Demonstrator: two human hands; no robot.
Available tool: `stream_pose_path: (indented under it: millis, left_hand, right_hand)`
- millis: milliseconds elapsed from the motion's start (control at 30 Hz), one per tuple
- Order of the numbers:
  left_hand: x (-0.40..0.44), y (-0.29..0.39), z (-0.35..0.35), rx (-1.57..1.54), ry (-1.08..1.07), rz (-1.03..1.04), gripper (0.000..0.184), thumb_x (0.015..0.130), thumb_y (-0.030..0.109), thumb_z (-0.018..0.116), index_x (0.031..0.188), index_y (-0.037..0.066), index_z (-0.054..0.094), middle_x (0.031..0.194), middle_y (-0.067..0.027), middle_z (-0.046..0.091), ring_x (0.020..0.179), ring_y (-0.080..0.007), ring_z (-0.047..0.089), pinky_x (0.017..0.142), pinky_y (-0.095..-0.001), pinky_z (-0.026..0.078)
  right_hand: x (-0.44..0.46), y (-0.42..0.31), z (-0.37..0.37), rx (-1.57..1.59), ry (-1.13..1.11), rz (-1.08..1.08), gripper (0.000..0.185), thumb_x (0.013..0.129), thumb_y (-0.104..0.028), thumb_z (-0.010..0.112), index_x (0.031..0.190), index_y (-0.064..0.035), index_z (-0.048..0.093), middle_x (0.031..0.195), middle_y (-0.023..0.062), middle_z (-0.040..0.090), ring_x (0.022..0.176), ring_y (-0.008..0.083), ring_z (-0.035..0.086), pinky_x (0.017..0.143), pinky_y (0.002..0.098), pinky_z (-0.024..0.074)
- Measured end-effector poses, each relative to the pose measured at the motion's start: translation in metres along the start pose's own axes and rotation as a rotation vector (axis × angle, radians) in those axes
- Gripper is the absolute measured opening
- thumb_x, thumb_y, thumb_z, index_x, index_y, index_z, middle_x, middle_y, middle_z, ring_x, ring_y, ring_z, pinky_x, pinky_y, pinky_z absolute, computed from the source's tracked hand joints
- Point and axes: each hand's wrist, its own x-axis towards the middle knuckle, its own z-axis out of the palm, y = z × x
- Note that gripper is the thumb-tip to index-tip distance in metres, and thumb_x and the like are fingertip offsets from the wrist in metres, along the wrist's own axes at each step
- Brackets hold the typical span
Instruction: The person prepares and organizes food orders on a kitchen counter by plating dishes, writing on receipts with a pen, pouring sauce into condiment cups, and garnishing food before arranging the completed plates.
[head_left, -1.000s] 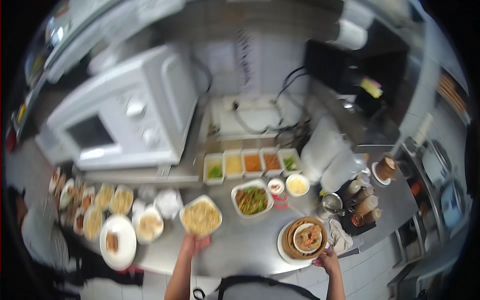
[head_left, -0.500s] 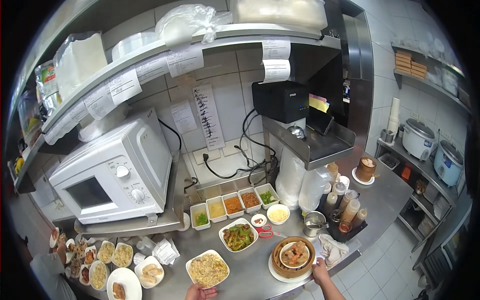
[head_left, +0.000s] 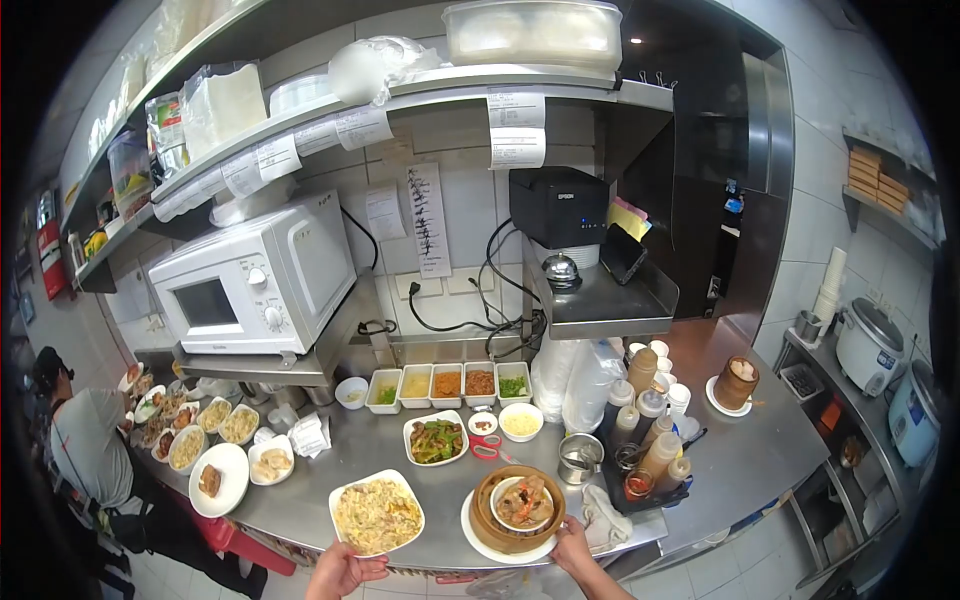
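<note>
My left hand (head_left: 347,571) holds the near edge of a white square bowl of fried rice (head_left: 377,512), its fingers partly under the rim. At the right, my right hand (head_left: 572,547) grips the edge of a white plate (head_left: 478,543) that bears a round bamboo steamer (head_left: 483,512). Inside the steamer sits a small dish of food (head_left: 523,502). Behind the two lies a white bowl of green vegetables and meat (head_left: 436,439), with red scissors (head_left: 490,450) beside it.
Several topping containers (head_left: 447,384) line the back, below the microwave (head_left: 255,280) and printer (head_left: 560,207). Sauce bottles (head_left: 660,455), a metal pot (head_left: 580,458) and a cloth (head_left: 604,520) stand right. Far left, a person (head_left: 90,440) is near many filled bowls (head_left: 187,447).
The view has tilted up and shifted, showing more of the shelf and the person at left. The rice bowl and the steamer plate now appear closer together, both still held.
</note>
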Motion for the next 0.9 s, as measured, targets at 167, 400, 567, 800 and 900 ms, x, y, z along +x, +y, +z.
stream_pose_path:
  millis: [167,400,567,800,900]
  left_hand:
    - [-0.002,0.017,0.052,0.155,-0.035,0.068,0.045,0.081,0.007,0.034,0.124,-0.006,0.031,0.090,-0.0318,0.060,0.070,-0.0351,0.066,0.069,-0.0493,0.056]
    - [0.026,0.028,0.166,0.272,-0.230,0.018,0.059,0.080,0.005,0.034,0.135,0.009,0.013,0.094,-0.0337,0.057,0.069,-0.0375,0.065,0.066,-0.0488,0.057]
    - [0.062,-0.008,0.253,0.392,-0.505,-0.211,0.058,0.084,0.007,0.034,0.137,0.012,0.012,0.102,-0.0340,0.054,0.075,-0.0374,0.065,0.070,-0.0486,0.055]
    - [0.109,-0.155,0.383,0.354,-0.657,-0.458,0.052,0.085,0.011,0.039,0.134,0.015,0.023,0.106,-0.0276,0.056,0.080,-0.0333,0.064,0.074,-0.0455,0.054]
    - [0.144,-0.248,0.418,0.172,-0.706,-0.669,0.050,0.083,0.011,0.041,0.130,0.015,0.023,0.104,-0.0254,0.058,0.077,-0.0294,0.065,0.072,-0.0442,0.054]
  right_hand:
    - [-0.030,-0.068,-0.005,0.174,-0.121,0.034,0.030,0.092,-0.001,0.035,0.122,-0.0015,0.034,0.107,0.0168,0.051,0.091,0.0272,0.060,0.072,0.0388,0.0558]
    - [-0.068,-0.166,-0.073,0.240,-0.167,-0.124,0.036,0.089,-0.008,0.052,0.123,0.0015,0.043,0.117,0.0146,0.055,0.098,0.0236,0.060,0.081,0.0366,0.0537]
    - [-0.114,-0.245,-0.145,0.230,0.031,-0.288,0.033,0.086,-0.006,0.055,0.117,0.0053,0.047,0.113,0.0170,0.057,0.098,0.0258,0.059,0.084,0.0388,0.0514]
    - [-0.135,-0.303,-0.323,0.108,0.235,-0.428,0.033,0.084,0.001,0.050,0.117,0.0050,0.049,0.112,0.0169,0.058,0.101,0.0265,0.059,0.086,0.0378,0.0493]
    - [-0.129,-0.314,-0.427,-0.076,0.313,-0.397,0.039,0.084,-0.004,0.051,0.121,0.0050,0.045,0.117,0.0168,0.052,0.105,0.0277,0.052,0.089,0.0382,0.0447]
